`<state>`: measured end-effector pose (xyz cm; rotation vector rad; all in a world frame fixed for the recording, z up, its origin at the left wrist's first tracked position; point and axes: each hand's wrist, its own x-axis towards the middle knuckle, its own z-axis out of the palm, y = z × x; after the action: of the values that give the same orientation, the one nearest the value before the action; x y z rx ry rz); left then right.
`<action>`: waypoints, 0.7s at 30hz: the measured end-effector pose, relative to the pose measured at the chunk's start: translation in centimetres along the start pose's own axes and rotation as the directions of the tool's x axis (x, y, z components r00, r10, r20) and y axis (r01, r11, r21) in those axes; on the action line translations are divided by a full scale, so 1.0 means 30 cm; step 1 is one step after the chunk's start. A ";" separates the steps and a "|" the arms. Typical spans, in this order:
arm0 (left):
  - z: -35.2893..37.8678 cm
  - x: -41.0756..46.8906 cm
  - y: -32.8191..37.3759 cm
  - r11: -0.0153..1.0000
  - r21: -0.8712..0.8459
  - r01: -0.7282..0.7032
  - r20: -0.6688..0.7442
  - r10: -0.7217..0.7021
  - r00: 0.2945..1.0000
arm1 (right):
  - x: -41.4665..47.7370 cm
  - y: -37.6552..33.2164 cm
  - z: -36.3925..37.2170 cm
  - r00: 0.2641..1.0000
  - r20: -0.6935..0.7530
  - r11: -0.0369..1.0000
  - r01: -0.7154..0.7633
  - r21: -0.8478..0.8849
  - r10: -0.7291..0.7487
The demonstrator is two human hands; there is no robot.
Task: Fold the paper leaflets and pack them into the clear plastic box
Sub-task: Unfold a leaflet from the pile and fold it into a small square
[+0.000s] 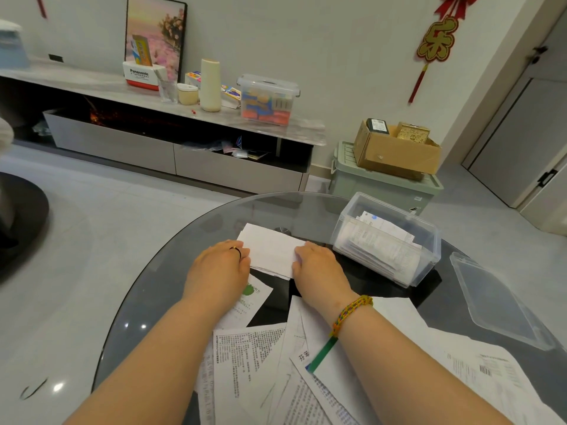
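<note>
Step in hand: folding. 1 white folded leaflet [270, 251] lies flat on the glass counter [159, 286], just ahead of the person and a little left of the clear plastic box [428, 268]. The left hand [219, 268] sits on the leaflet's left end and the right hand [316, 265] on its right end. The grip of each hand is closed on the paper, fingers curled down over the edge (thumbs and fingertips are hidden, so pinch or press cannot be separated). In my judgement a crease is being set or the fold squared up.

Progress: partial. The box stands open and already holds several folded leaflets leaning inside. A loose pile of unfolded leaflets [254, 357] lies under both forearms at the near edge of the counter.

Next move, as judged: lift the folded piece and carry it right to the box, then slip it in beside those already packed. It must clear the near wall and go in edge-first.

Surroundings: the box lid [497, 302] lies flat on the counter to the right of the box, apart from it. A sheet with a green logo [251, 299] sits partly under the left wrist.

Obstructions: none on the path to the box. The forearms resting on the loose pile could drag sheets.
</note>
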<state>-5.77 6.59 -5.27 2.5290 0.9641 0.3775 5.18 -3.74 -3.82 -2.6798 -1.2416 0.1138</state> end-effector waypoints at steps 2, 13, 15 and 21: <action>-0.007 -0.003 -0.007 0.995 -0.100 -0.002 0.020 0.003 1.000 | -0.003 0.012 -0.027 0.999 -0.001 0.982 -0.041 0.184 0.042; -0.053 -0.030 0.033 0.958 -0.278 -0.072 -0.095 0.047 0.994 | -0.093 0.047 -0.162 0.984 -0.149 0.841 0.000 0.540 0.096; -0.063 -0.036 0.039 0.962 -0.265 -0.070 -0.087 0.049 0.995 | -0.119 0.061 -0.180 0.986 -0.145 0.843 0.007 0.538 0.085; -0.112 -0.088 0.093 0.962 -0.269 -0.045 -0.057 0.030 0.998 | -0.244 0.152 -0.218 0.996 0.003 0.819 -0.074 0.568 0.088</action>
<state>-7.39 3.82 -1.29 2.3015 0.8227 0.5507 4.80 -13.09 1.60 -2.1947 -0.8973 0.3979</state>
